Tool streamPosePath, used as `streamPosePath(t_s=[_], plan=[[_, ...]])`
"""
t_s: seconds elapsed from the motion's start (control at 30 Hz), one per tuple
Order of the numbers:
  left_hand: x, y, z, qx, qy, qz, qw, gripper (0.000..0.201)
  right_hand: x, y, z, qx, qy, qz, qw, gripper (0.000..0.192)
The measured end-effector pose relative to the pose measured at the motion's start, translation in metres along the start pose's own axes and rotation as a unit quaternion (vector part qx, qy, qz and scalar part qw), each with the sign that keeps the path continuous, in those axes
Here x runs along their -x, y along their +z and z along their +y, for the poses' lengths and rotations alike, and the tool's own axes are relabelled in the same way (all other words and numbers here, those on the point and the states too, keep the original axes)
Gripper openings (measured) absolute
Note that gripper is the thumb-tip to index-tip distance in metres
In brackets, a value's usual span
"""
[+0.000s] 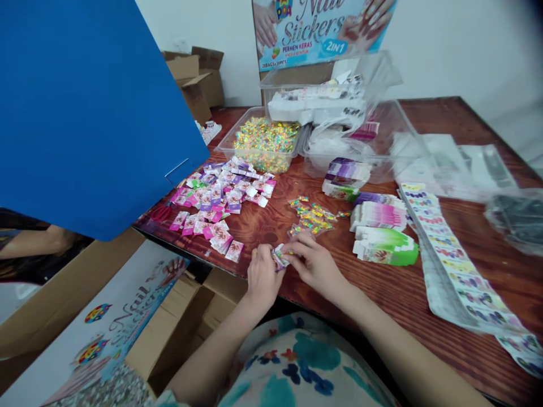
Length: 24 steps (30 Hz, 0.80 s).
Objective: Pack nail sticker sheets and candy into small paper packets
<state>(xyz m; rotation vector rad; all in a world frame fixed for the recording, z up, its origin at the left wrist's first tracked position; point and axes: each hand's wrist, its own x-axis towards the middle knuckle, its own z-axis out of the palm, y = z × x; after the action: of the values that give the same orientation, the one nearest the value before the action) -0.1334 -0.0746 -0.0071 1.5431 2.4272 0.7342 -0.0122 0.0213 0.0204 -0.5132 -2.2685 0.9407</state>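
Near the table's front edge, my left hand [262, 275] is closed around a small printed carton [280, 258]. My right hand [314, 260] meets the carton from the right, thumb and fingers pinched at its upper side. A speck of yellow shows at those fingertips, but what they pinch is too small to make out. Just beyond the right hand lie several shiny gold candy packets [314, 216]. To the left spreads a heap of small pink and purple filled cartons [220, 198]. Stacks of flat pink cartons [379, 216] and green cartons [386, 247] lie to the right.
A clear tub [224, 141] of gold packets stands at the back, beside stacked clear bins [399, 121]. Sticker strips [453, 254] run down the right side. A blue board [93, 113] blocks the upper left. An opened cardboard box [169, 322] sits below the table edge. Red scissors [161, 213] lie left.
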Motion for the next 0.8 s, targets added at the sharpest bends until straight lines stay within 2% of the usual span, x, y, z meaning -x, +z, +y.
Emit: streamPosePath(t_s=[0.1,0.23,0.37,0.47,0.53,0.73,0.8], plan=[[0.002,0.002,0.005,0.005,0.011,0.005,1.000,0.032,0.002,0.001,0.003,0.051,0.004,-0.001,0.999,0.021],[0.003,0.005,0.008,0.017,0.001,0.016,1.000,0.031,0.005,-0.001,0.004,0.045,0.004,-0.002,0.999,0.029],[0.004,0.007,0.009,0.024,-0.003,0.027,0.999,0.027,0.005,-0.003,0.003,-0.041,0.048,0.012,0.998,0.025],[0.005,0.009,0.010,0.034,0.008,0.031,0.999,0.025,0.005,0.000,0.005,-0.138,0.113,0.029,0.983,0.019],[0.006,0.011,0.009,0.050,0.013,0.048,0.997,0.025,0.004,0.002,0.006,-0.161,0.134,0.039,0.977,0.014],[0.007,0.021,0.005,0.098,0.008,0.098,0.990,0.026,0.006,0.002,0.000,-0.071,0.115,0.081,0.988,0.010],[0.006,0.023,0.005,0.122,-0.006,0.104,0.987,0.026,0.006,0.001,-0.002,-0.060,0.095,0.077,0.991,0.011]])
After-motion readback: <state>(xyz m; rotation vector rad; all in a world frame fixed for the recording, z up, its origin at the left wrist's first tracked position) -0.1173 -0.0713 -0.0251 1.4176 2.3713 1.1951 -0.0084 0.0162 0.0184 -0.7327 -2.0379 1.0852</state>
